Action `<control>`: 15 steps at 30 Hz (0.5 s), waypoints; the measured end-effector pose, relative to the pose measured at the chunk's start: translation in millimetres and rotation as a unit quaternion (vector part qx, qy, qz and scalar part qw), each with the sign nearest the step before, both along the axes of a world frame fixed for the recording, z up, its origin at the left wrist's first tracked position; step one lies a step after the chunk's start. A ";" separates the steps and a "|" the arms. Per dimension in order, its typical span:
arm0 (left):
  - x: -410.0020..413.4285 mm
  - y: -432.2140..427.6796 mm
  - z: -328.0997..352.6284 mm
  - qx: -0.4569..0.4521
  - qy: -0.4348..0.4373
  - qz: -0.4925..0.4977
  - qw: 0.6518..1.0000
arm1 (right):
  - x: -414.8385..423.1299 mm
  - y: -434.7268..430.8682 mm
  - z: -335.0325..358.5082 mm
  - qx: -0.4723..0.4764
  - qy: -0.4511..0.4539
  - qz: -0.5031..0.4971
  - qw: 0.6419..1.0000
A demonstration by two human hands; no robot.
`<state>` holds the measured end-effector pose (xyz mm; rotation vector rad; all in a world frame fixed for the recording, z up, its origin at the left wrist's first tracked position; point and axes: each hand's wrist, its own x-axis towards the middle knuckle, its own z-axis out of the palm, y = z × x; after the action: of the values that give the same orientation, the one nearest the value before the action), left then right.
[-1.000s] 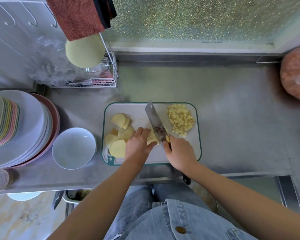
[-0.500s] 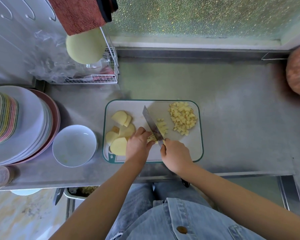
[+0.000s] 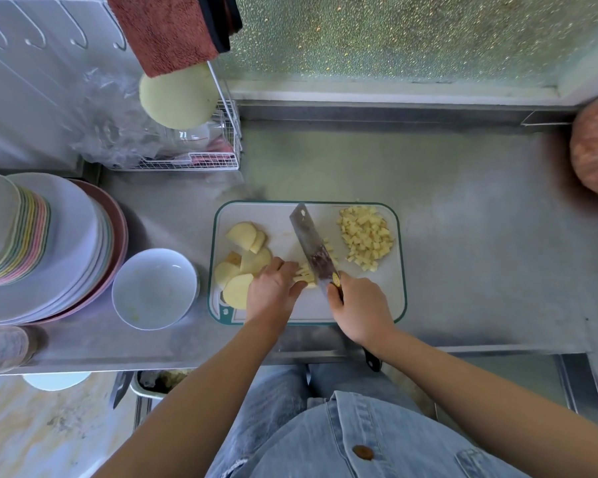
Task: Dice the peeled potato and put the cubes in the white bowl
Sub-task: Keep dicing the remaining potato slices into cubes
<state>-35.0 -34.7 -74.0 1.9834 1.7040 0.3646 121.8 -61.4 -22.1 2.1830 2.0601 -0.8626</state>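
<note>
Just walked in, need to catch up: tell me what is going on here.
A person is dicing potato on the cutting board. The right hand grips the cleaver, its blade against the potato strips that the left hand holds down. A pile of cubes lies at the board's right end, uncut slices at its left. The white bowl beside the board has no cubes yet.
</note>
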 end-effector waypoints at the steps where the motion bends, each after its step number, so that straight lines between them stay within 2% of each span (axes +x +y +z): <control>1: -0.4 -0.4 0.2 -0.001 0.004 0.003 1.000 | -0.1 -0.2 1.7 -0.001 -0.004 0.006 1.000; 15: 7.0 1.4 -10.8 -0.012 0.006 0.029 0.999 | -12.6 -4.6 -5.1 -0.031 -0.010 0.006 0.999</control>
<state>-27.9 -33.3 -84.8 1.9257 1.7687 0.3520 109.2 -65.9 -27.3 2.1368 2.0071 -0.8869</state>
